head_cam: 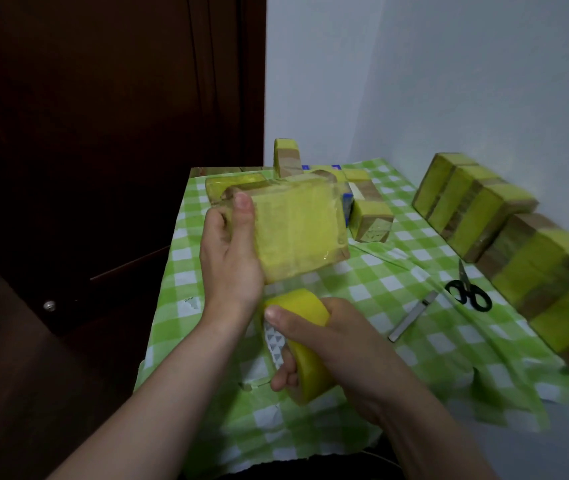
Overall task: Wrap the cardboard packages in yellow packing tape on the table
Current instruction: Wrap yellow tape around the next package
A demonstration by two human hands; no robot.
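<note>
No words, numbers or brand marks can be read anywhere. The nearest thing to print is on the tape roll (311, 368): its white inner core carries rows of small grey triangles, a pattern without letters. A blue box (451, 206) shows only as a sliver behind the held package (297, 230), too little and too blurred for any label to be made out. The brown end of the small package (375, 232) on the worktop (397, 306) bears a faint pale marking, too blurred to tell whether it is text.
</note>
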